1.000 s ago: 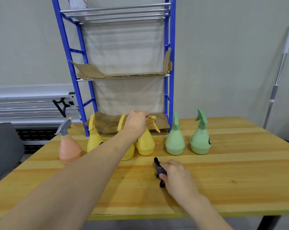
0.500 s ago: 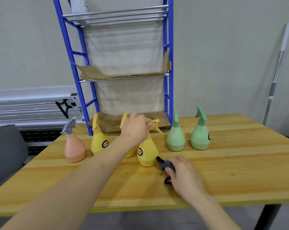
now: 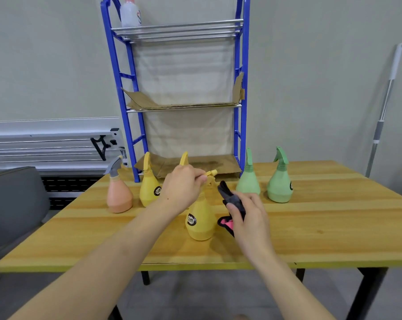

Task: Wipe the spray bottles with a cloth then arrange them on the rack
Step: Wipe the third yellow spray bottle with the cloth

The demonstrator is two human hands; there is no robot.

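Bottles mostly stand unwiped on the table (image 3: 311,239); only one sits on the rack (image 3: 238,88). Left hand (image 3: 184,188) grips a yellow bottle (image 3: 201,218); right hand (image 3: 248,215) clutches the cloth (image 3: 230,197) beside it.

Five spray bottles (image 3: 248,181) line a table (image 3: 322,227) before a rack (image 3: 126,77); a sixth bottle (image 3: 200,218) stands nearer, a cloth (image 3: 230,199) at its right.

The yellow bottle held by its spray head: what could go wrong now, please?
The left hand grips the yellow bottle only at its spray head, so wiping with the cloth in the right hand might swing or tip it. It might also knock the other yellow bottle close behind.
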